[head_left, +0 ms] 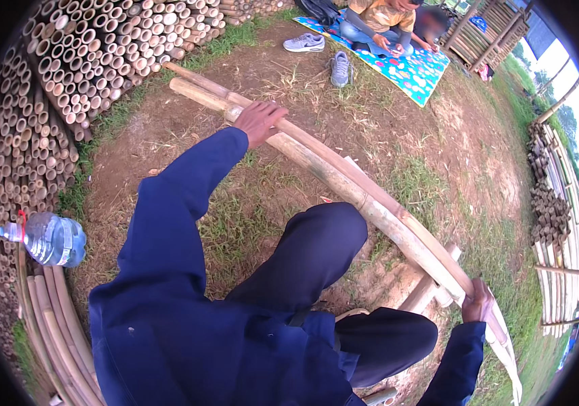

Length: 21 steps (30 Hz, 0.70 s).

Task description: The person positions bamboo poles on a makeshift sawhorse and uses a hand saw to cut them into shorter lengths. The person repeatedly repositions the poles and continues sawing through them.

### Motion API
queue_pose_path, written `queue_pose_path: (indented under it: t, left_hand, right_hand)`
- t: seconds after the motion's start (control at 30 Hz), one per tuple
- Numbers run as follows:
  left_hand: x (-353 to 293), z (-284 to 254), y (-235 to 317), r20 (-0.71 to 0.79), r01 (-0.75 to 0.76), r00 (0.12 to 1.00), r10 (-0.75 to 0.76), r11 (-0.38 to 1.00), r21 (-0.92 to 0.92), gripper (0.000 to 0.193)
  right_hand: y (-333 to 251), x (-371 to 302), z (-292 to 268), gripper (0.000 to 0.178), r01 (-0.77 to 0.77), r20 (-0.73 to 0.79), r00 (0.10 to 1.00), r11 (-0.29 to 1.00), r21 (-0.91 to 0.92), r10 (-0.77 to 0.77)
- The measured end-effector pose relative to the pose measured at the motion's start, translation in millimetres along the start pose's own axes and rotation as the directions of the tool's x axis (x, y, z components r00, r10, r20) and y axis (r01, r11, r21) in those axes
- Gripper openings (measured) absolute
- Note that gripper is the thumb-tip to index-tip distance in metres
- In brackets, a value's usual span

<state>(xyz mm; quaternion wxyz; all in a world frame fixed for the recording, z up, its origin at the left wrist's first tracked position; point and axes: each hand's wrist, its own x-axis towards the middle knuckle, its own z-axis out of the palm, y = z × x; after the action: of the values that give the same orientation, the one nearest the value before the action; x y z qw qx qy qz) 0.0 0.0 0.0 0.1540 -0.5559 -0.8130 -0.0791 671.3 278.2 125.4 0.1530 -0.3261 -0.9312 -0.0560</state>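
A long pale bamboo pole [316,164] runs slantwise in front of me, from the far left to the near right. A second, slimmer bamboo length [343,164] lies along its far side, and the two touch. Over both, near their far left end, my left hand [260,124] is closed with its fingers bent over the far side. My right hand [479,301] grips the bamboo near the right end, its fingers partly hidden. Short bamboo crosspieces [426,289] sit beneath the lengths, close to my right hand. My bent knees are just on the near side.
Stacked bamboo [100,54] rises at the left, with a large water bottle [56,240] near bamboo poles [52,318]. Grey shoes [340,69] stand beside a blue patterned mat [404,74], where a person [384,27] sits near another person. More bamboo [560,257] is piled at the right.
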Motion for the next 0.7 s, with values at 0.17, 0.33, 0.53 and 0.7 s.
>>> queue_pose_path:
  t: [0.17, 0.33, 0.53, 0.7]
  left_hand:
    - [22.4, 25.5, -4.6, 0.083, 0.069, 0.994, -0.077, 0.994, 0.086, 0.050]
    - [22.8, 54.3, -19.6, 0.079, 0.093, 0.992, -0.099, 0.993, 0.070, 0.041]
    - [39.1, 55.0, 26.1, 0.109, -0.067, 0.992, 0.058, 0.994, 0.084, 0.035]
    - [30.0, 62.9, 30.1, 0.076, -0.088, 0.994, 0.079, 0.990, 0.115, 0.036]
  right_hand:
    - [-47.8, 53.4, 49.2, 0.038, 0.029, -0.006, 1.000, 0.997, -0.077, -0.029]
    - [-62.3, 77.7, 65.6, 0.037, 0.044, 0.038, 0.998, 0.998, -0.042, -0.043]
    - [15.6, 65.3, 68.7, 0.035, 0.066, 0.019, 0.998, 0.997, -0.048, -0.065]
    - [27.6, 72.6, 81.1, 0.028, 0.133, 0.043, 0.990, 0.991, -0.019, -0.132]
